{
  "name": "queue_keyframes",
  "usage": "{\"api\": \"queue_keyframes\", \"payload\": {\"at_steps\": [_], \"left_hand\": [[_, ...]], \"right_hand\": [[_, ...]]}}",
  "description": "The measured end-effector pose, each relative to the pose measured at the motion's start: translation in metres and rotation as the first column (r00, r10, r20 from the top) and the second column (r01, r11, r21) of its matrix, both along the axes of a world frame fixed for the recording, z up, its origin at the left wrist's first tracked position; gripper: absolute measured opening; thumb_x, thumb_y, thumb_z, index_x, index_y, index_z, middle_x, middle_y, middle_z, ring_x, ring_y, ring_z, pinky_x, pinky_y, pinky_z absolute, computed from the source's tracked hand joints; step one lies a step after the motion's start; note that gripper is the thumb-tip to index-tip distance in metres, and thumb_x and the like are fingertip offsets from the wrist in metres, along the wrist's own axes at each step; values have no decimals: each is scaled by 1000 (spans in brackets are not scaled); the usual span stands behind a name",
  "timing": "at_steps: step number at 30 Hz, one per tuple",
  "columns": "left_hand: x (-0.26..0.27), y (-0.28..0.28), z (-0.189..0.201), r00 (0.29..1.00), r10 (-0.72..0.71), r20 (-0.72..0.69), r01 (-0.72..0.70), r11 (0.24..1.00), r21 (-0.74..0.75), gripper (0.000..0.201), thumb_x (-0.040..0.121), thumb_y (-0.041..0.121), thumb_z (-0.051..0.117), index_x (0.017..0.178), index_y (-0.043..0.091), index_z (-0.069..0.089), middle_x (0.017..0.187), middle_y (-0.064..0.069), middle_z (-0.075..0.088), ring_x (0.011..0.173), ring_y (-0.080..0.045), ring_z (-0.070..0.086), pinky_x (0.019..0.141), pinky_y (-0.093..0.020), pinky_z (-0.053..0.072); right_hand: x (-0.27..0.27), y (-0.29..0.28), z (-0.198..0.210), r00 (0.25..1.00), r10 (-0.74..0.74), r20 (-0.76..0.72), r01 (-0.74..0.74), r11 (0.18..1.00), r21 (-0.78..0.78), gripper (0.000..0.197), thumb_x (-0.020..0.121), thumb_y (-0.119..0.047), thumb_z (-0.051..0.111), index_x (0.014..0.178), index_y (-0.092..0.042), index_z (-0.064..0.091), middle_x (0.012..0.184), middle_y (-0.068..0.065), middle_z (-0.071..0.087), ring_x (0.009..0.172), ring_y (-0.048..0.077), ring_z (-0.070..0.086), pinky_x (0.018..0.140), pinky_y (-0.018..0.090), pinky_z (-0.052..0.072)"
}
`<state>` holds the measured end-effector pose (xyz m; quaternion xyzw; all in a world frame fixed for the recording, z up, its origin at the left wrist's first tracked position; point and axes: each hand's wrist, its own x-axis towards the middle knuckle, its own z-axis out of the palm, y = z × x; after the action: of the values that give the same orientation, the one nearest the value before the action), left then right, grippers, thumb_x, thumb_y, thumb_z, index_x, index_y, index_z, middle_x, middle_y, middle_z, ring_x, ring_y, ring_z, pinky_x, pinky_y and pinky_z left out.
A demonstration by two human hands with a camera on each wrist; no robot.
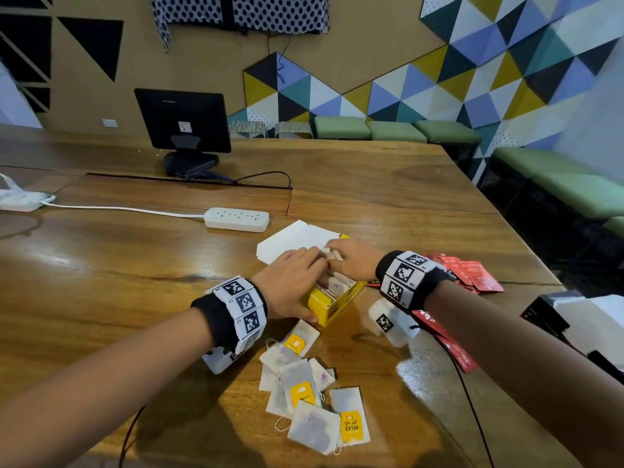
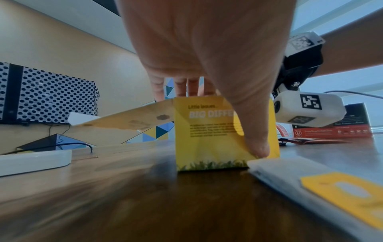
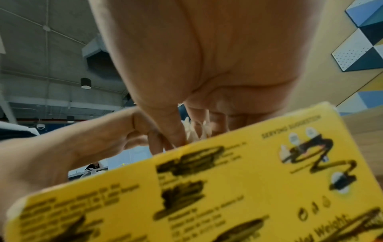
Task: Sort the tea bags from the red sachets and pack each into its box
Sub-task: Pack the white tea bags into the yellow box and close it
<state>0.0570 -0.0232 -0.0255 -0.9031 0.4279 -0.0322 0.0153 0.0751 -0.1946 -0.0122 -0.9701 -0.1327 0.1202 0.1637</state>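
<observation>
1. Over the open top of the small yellow cardboard tea box (image 1: 332, 304), the right hand (image 1: 351, 261) is bent down with its fingers closed around a bunch of pale paper tea bags (image 1: 332, 255), judged to be tucking them in among those already standing inside.
2. At the near left corner of the yellow box, the left hand (image 1: 290, 285) grips the carton: the left-wrist view shows the thumb (image 2: 256, 144) pressed down its printed side and the fingers hooked over the far rim. This looks like a brace so the light box does not slide or tip while bags are pushed in.
3. The box's white lid flap (image 1: 293, 239) lies folded back beyond the box, keeping the mouth clear. Inside, toward the near end, several bags stand on edge; the box seems partly filled.
4. Nearer the person than the yellow box, a loose heap of white tea bags with yellow tags (image 1: 310, 390) lies on the wooden counter (image 1: 135, 282), not yet packed.
5. To the right of the yellow box, flat red foil sachets (image 1: 472, 273) lie scattered on the counter, apart from the tea bags.
6. Farther right of the yellow box, a dark box with a red band (image 2: 339, 126) stands in the left-wrist view, probably the sachets' carton; its contents cannot be seen.
</observation>
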Motion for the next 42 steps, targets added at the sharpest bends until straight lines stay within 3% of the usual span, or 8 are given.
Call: {"api": "queue_keyframes", "payload": {"at_steps": [6,14,19,22,24,28,38,42], "left_hand": [[-3,4,-5,997,62,36,-63,998,25,95,67,62,67,141,18,25,144,-10,26,128,-27,32,106,-39,30],[-5,4,-10,995,-60,85,44,984,175,83,80,61,55,146,31,16,155,-8,15,142,-28,15,115,-47,14],[-1,-1,-9,997,-56,-60,66,979,190,80,84,60,48,147,23,16,157,-2,10,144,-19,8,117,-46,4],[-4,-6,-7,992,-24,-121,44,985,169,85,82,61,50,147,17,18,156,-3,13,143,-19,15,117,-46,2],[-7,-10,-7,990,4,-138,19,985,170,88,80,63,51,146,15,18,156,-6,17,144,-20,15,117,-49,0],[-9,-16,-7,995,9,-99,12,978,209,89,79,65,50,145,14,20,155,-10,20,144,-24,13,116,-53,-2],[-4,-26,-9,993,30,-112,-11,986,165,104,71,66,57,147,19,3,157,-4,8,145,-23,3,113,-59,-5],[0,-27,-9,991,29,-133,-12,991,131,101,71,63,60,145,19,8,152,-4,25,142,-23,15,114,-58,-3]], "right_hand": [[-3,1,6,999,-20,31,19,1000,20,30,99,-29,36,91,-11,58,87,5,54,71,17,49,62,25,37],[-3,-4,12,975,-183,-128,209,950,232,34,100,-30,35,97,-8,61,64,0,47,52,9,55,44,16,39],[1,-6,9,976,-212,-58,219,952,214,39,100,-25,32,66,-14,47,59,0,42,54,15,59,44,22,33],[5,-7,8,965,-260,-26,257,925,282,39,99,-18,33,73,1,55,57,1,37,61,32,56,56,37,49],[7,-9,6,959,-284,-16,276,917,289,38,98,-16,35,78,7,57,56,1,35,56,25,47,67,48,52],[8,-10,5,972,-229,59,216,960,176,42,98,-15,33,56,-13,34,57,1,36,50,14,34,47,26,30],[16,-15,0,977,-204,54,197,974,115,37,95,-10,33,59,-15,35,60,1,40,55,15,36,50,27,27],[16,-21,0,975,-215,49,206,968,144,32,95,-9,34,64,-12,40,60,2,41,54,18,37,50,29,28]]}}
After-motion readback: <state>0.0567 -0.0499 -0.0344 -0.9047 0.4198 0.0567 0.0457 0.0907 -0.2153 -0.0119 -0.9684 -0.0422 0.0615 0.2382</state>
